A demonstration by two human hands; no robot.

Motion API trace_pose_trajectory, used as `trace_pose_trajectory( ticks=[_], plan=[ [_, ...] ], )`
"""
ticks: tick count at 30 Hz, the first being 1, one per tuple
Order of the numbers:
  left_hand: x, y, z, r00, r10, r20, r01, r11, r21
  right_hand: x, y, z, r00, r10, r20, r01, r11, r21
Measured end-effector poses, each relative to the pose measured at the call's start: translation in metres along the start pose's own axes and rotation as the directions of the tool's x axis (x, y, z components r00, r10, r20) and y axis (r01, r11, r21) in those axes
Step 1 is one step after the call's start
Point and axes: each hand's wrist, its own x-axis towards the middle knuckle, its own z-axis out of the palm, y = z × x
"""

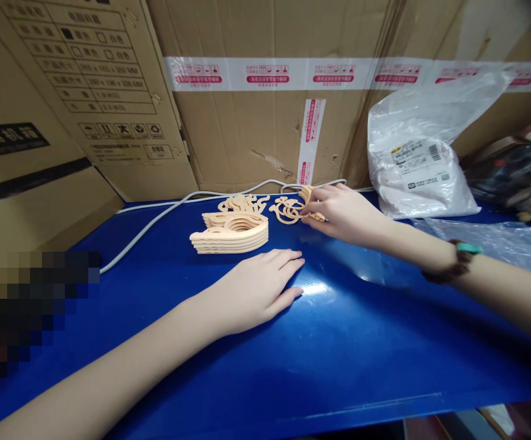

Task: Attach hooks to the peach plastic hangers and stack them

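My left hand point(258, 290) lies flat on the blue table, palm down with fingers outstretched, and holds nothing. Just beyond it is a neat stack of beige plastic hanger arms point(231, 235). Behind that stack sits a pile of beige hanger hooks point(243, 203). Farther right, my right hand point(332, 211) reaches down with bent fingers closed around a beige plastic hanger part point(314, 216); the fingers partly cover it. More loose beige hooks point(287, 211) lie at its fingertips. Other curved beige pieces point(306, 194) show behind the hand, mostly hidden.
Large cardboard boxes point(247, 134) wall in the back and left. A white cable point(155, 220) runs along the rear. At right stand a white plastic mailing bag point(418, 159) and clear plastic film point(503, 241). The blue table's front edge point(361, 421) is near me.
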Motion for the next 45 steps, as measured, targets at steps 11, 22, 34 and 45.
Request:
trace_pose_trajectory(
  ticks=[11,22,34,45],
  plan=[
    [-0.002,-0.001,0.000,1.000,-0.012,0.015,0.012,1.000,-0.017,0.068,0.014,0.016,0.932,0.175,0.318,-0.145,0.983,-0.115],
    [0.000,-0.001,0.000,0.999,-0.020,0.026,0.020,1.000,-0.022,0.070,0.020,0.001,0.973,0.128,0.192,-0.129,0.992,-0.009],
    [-0.001,0.003,-0.003,0.989,-0.133,-0.059,0.119,0.973,-0.200,-0.035,-0.015,-0.022,0.987,-0.087,0.134,0.027,0.917,0.398],
    [0.000,-0.001,-0.003,0.999,0.011,-0.044,-0.016,0.993,-0.114,-0.050,-0.043,-0.020,0.961,-0.226,0.160,0.076,0.770,0.633]
  ],
)
